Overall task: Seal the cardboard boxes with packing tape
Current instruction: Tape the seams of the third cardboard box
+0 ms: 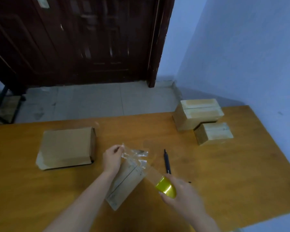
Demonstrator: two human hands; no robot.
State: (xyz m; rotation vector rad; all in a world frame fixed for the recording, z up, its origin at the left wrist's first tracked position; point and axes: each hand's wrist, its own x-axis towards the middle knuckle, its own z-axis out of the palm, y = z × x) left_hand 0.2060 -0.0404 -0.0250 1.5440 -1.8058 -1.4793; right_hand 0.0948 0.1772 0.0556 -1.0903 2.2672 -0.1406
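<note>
Right hand [182, 196] closed around a yellow tape roll [166, 187], left hand [111, 159] pinching the crinkled free end of the clear tape strip [136, 156], stretched between the two above a small flat cardboard box [124, 181] lying near the front of the table [241, 173]. Further left, a larger closed box [67, 147], contents hidden; at the far right corner, two taped boxes [199, 113] and [213, 133] touching, also shut. Black pen [167, 162] just right of the strip.

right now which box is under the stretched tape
The small flat box between the left hand and right hand, a dark line along its top. The other three sit farther off, untouched.
</note>
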